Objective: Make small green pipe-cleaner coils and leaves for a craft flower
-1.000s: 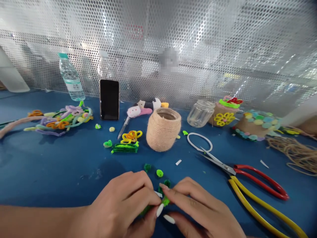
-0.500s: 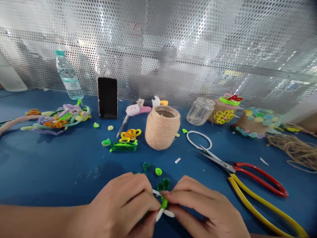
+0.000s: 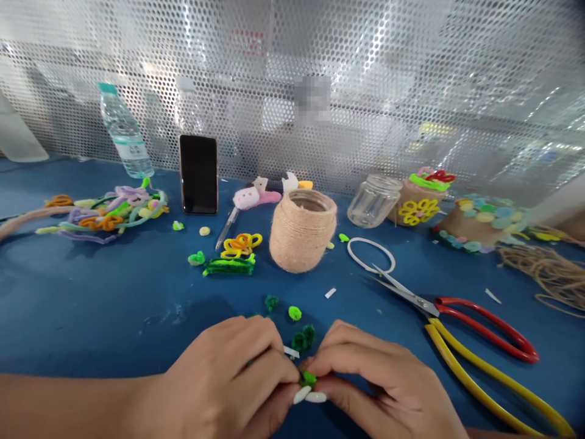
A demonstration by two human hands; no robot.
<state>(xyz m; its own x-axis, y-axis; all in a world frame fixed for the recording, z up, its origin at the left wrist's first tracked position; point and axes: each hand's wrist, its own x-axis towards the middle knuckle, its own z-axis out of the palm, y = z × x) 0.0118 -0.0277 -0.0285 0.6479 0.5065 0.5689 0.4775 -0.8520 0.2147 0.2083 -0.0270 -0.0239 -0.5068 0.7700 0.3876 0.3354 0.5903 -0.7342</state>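
Between the fingertips of both hands is a short piece of bright green pipe cleaner (image 3: 309, 378), partly covered by the fingers. My left hand (image 3: 233, 378) pinches it from the left, and my right hand (image 3: 379, 381) pinches it from the right. The long white thumbnails meet just below it. A thin white strip (image 3: 291, 352) shows beside the left fingers; what it rests on is hidden. Beyond the fingertips on the table lie dark green curls (image 3: 304, 337), a bright green curl (image 3: 295, 313) and another dark green curl (image 3: 271, 303).
A twine-wrapped jar (image 3: 302, 231) stands mid-table. To the right lie open scissors (image 3: 429, 305) with red and yellow handles, a white ring (image 3: 371, 255), a glass jar (image 3: 375, 201) and loose twine (image 3: 543, 274). Leftward are a phone (image 3: 199, 175), a bottle (image 3: 125, 134) and a pipe-cleaner bundle (image 3: 114, 213).
My fingertips have drawn closer together around the green pipe cleaner, so less of it shows. The dark green curls now lie apart from it. The view has shifted slightly.
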